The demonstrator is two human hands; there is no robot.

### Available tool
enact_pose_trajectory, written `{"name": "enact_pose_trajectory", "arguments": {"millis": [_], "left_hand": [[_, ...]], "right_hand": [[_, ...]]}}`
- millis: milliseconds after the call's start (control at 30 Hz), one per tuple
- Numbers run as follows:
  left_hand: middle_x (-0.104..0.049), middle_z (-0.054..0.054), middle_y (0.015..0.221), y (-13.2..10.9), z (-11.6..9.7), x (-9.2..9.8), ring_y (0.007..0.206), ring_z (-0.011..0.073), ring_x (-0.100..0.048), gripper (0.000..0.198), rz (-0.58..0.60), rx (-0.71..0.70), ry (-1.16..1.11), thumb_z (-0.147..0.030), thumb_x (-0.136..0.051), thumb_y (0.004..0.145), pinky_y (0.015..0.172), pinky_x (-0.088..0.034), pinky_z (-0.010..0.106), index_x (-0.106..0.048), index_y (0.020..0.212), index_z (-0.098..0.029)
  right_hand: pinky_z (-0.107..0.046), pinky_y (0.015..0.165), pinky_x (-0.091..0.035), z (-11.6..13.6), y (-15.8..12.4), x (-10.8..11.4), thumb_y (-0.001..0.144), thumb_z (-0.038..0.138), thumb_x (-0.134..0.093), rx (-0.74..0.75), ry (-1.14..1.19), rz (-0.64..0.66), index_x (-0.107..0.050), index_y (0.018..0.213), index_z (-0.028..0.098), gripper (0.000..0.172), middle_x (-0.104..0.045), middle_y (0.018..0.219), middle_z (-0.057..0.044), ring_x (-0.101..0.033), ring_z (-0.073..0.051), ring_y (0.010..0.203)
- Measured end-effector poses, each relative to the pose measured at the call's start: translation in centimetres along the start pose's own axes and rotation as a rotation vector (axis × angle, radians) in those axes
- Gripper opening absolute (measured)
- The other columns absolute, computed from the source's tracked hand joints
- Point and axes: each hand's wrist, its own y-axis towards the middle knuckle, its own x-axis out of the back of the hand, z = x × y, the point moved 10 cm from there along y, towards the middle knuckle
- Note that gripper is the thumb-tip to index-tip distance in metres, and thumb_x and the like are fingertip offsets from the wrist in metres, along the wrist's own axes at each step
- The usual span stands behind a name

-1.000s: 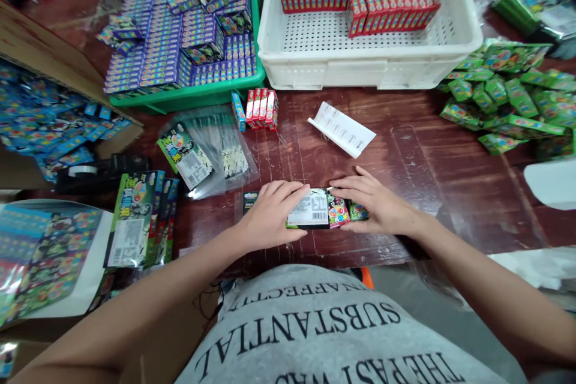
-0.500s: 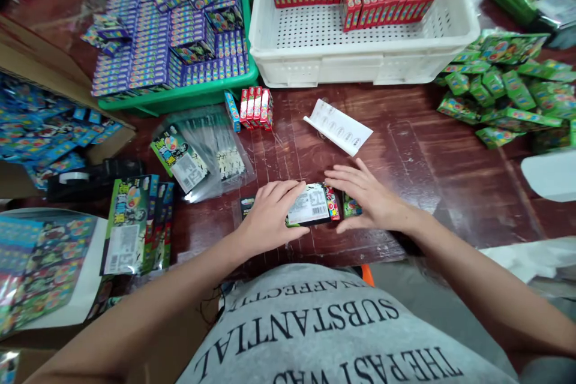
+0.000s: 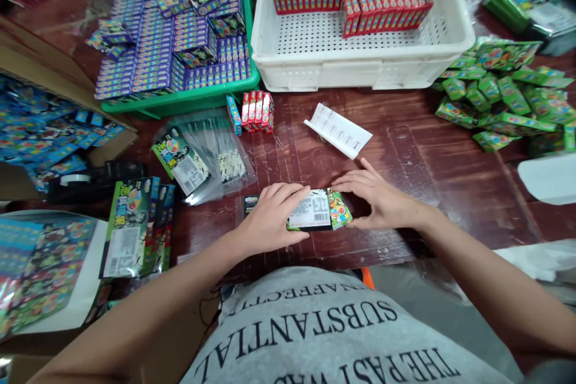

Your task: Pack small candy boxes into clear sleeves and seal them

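My left hand [image 3: 272, 219] lies over a flat dark packet [image 3: 310, 210] with a white barcode label, thumb along its near edge and fingers across its far edge. Part of the packet is hidden under that hand. At the packet's right end, my right hand [image 3: 380, 201] grips a small green candy-style box [image 3: 339, 210] between thumb and fingers. The box sits slightly tilted against the packet's end; I cannot tell how far it reaches inside.
Beyond the hands lie a folded white paper [image 3: 339, 131], red boxes [image 3: 258, 111] and clear bags [image 3: 238, 159]. A green crate [image 3: 180, 107] and a white crate [image 3: 333, 75] stand behind. Loose green boxes [image 3: 504, 93] are heaped right; finished-looking packs [image 3: 128, 228] stand left.
My right hand has brought the green box left against the packet's right end, where a red box end showed before. My left hand stays on the packet.
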Motion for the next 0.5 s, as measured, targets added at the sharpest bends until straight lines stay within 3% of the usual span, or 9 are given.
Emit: {"name": "enact_pose_trajectory", "arguments": {"millis": [233,400,500], "left_hand": [[-0.054,0.012,0.141,0.1,0.1,1.0,0.125,0.0344,-0.048,0.082,-0.090,0.112,0.075,-0.043,-0.075,0.077,0.105,-0.038,0.052,-0.043,0.149,-0.021],[-0.053,0.010,0.142,-0.4,0.8,2.4,0.127,0.0324,-0.048,0.086,-0.149,0.177,0.031,-0.041,-0.078,0.075,0.105,-0.039,0.050,-0.040,0.151,-0.028],[-0.052,0.009,0.143,-0.5,1.1,3.1,0.127,0.0327,-0.048,0.090,-0.191,0.187,0.008,-0.043,-0.080,0.074,0.106,-0.039,0.050,-0.038,0.152,-0.030]], "right_hand": [[-0.063,0.125,-0.012,-0.2,1.2,0.8,0.081,0.045,-0.078,0.042,0.004,0.014,-0.048,0.143,0.029,0.071,-0.061,0.141,-0.009,-0.054,-0.029,0.133],[-0.057,0.116,-0.038,-0.1,1.3,4.0,0.083,0.042,-0.075,-0.012,0.002,-0.098,-0.045,0.147,0.028,0.072,-0.059,0.141,-0.010,-0.054,-0.032,0.132],[-0.056,0.110,-0.045,0.3,1.1,4.9,0.083,0.044,-0.077,-0.055,-0.045,-0.152,-0.047,0.145,0.026,0.071,-0.059,0.139,-0.013,-0.054,-0.034,0.131]]}}
